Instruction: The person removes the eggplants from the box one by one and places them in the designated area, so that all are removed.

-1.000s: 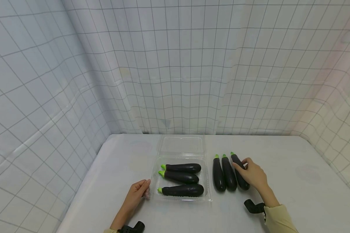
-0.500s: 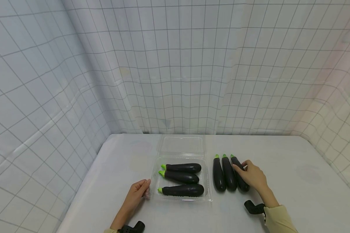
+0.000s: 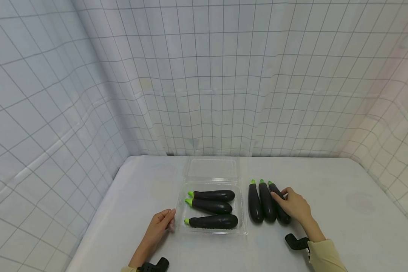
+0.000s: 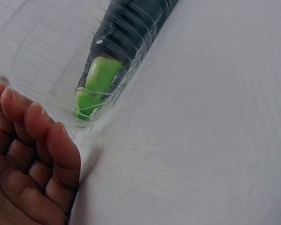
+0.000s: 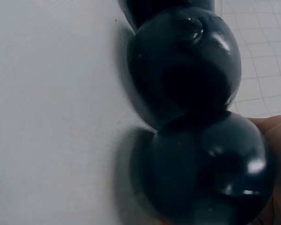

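A clear plastic container [image 3: 180, 226] lies with its lid folded back, and three dark eggplants with green stems lie crosswise in it, the nearest one [image 3: 212, 221] close to the front wall. My left hand [image 3: 160, 224] holds the container's left edge with curled fingers; the left wrist view shows the fingertips [image 4: 61, 140] at the rim, the thumb hidden. To the right of the container, three more eggplants lie side by side, stems pointing away. My right hand [image 3: 294, 204] grips the rightmost eggplant [image 3: 283, 215] between thumb and fingers. That eggplant touches the middle one [image 5: 185, 65] in the right wrist view.
The white table [image 3: 326, 189] runs back to a white grid-patterned curtain [image 3: 207, 94], which also hangs at both sides. The transparent lid [image 3: 211, 169] lies flat behind the container, close to the table's back edge.
My right hand has drawn the rightmost eggplant slightly nearer and to the left, against the middle one. The left hand and the container have stayed in place.
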`<state>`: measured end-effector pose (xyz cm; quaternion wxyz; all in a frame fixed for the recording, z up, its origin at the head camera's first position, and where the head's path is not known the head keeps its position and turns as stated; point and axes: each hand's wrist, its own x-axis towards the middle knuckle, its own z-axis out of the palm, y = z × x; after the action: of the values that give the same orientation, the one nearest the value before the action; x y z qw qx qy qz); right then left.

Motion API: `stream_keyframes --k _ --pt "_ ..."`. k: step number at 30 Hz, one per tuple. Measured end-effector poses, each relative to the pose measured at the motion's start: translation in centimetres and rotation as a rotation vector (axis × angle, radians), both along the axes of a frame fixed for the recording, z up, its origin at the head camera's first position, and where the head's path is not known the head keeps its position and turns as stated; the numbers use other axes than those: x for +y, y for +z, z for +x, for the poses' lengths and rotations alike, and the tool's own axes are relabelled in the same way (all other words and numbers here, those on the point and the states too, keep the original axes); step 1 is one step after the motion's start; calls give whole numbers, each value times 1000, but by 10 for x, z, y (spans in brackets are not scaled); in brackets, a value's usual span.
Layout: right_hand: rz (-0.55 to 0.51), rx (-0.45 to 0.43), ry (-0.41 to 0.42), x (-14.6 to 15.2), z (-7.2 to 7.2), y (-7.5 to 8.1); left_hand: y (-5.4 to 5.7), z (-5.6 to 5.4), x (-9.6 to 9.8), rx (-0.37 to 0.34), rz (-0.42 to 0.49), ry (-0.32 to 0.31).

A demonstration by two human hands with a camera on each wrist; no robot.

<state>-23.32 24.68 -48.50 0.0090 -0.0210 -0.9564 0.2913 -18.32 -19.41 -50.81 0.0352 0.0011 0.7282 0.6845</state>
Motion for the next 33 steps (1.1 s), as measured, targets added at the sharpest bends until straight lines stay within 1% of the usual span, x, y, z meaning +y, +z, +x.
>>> stream_keyframes --k 9,16,21,28,33 --pt "26 -16 7 -1 0 3 1 1 0 14 -3 -9" --pt "23 -19 2 -1 1 2 1 0 0 -8 -12 6" --pt "43 -14 3 -2 2 3 -1 0 -1 -8 -7 3" --pt "69 -11 -3 -3 4 6 -1 1 0 -7 -8 8" --pt "82 -4 -9 -2 4 5 0 0 0 -9 0 5"
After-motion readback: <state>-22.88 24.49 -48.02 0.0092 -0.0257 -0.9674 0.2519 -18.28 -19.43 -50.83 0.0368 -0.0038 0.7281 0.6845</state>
